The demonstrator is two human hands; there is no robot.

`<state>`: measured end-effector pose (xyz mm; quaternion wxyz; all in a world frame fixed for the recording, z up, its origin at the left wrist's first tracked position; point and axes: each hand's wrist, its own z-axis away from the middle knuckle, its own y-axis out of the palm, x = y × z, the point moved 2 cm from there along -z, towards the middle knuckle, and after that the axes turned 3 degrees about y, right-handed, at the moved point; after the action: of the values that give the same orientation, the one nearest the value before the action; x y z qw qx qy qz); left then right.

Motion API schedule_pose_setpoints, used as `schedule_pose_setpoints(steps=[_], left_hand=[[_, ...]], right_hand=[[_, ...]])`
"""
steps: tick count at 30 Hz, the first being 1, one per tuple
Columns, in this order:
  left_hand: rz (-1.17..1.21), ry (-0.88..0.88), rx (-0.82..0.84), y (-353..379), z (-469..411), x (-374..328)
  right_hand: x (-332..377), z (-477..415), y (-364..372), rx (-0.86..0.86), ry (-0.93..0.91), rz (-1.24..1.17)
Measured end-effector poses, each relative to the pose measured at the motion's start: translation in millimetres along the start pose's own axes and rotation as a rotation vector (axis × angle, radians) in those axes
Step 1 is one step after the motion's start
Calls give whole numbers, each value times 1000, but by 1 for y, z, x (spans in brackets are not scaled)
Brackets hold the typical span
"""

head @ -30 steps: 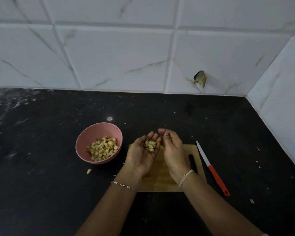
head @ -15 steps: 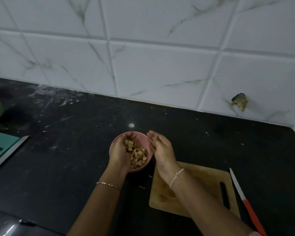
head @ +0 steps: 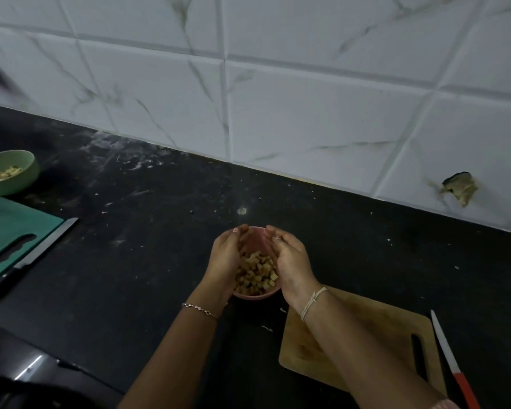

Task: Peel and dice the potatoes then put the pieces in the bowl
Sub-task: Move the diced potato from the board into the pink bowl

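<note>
Moved since half a second ago: left hand (head: pixel 224 258) has rolled palm-down over the pink bowl (head: pixel 255 296), and the cubes that lay in its palm no longer show there; right hand (head: pixel 289 261) has closed in on the bowl's 3 o'clock rim.
Hands: apart, one at either side of the bowl, left at 9 o'clock and right at 3 o'clock, both loosely cupped with fingers curved inward. Neither visibly grips anything, though the left palm faces away from the camera.
Potato pieces (head: pixel 255 271): a heap of pale diced cubes inside the pink bowl, between the two hands, filling much of it.
Wooden board (head: pixel 366 335): at 4 o'clock from the bowl, just beside it, with no potato or cubes showing on its bare part; the right forearm covers some of it.
Red-handled knife (head: pixel 449 358): lies on the tabletop (head: pixel 130 276) along the board's 3 o'clock edge, held by nobody.
Scrap (head: pixel 266 328): one small pale bit on the tabletop at 6 o'clock from the bowl.
Done, as I judge it: peeling, dicing and this transfer of cubes.
Left, as I judge it: little, perhaps picking up the stray bit; no whole potato is in view.
Elsewhere: a green bowl (head: pixel 27 172), a teal board (head: pixel 9 231) and a second knife (head: pixel 48 243) sit well apart at 9 to 10 o'clock.
</note>
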<state>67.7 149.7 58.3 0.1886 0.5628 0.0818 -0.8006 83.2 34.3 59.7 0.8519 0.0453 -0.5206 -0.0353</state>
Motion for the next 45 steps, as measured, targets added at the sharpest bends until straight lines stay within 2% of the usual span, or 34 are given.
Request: schedule_pose_setpoints(steps=[12, 18, 22, 30, 35, 39, 45], left_hand=[[-70, 15, 87, -2, -3, 8], [27, 41, 130, 3, 5, 7], [109, 55, 220, 17, 19, 6], [17, 110, 386, 58, 60, 17], [-243, 206, 500, 77, 77, 46], [-549, 268, 588, 78, 88, 73], [-1053, 467, 602, 73, 102, 104]], right_hand=[[-8, 1, -3, -8, -29, -19], [-3, 11, -13, -14, -70, -83], [3, 25, -31, -28, -145, -143], [-5, 54, -93, -152, -221, -116], [-23, 78, -144, -285, -271, -2], [-46, 94, -187, -424, -294, 194], [-81, 118, -241, -742, -343, 583]])
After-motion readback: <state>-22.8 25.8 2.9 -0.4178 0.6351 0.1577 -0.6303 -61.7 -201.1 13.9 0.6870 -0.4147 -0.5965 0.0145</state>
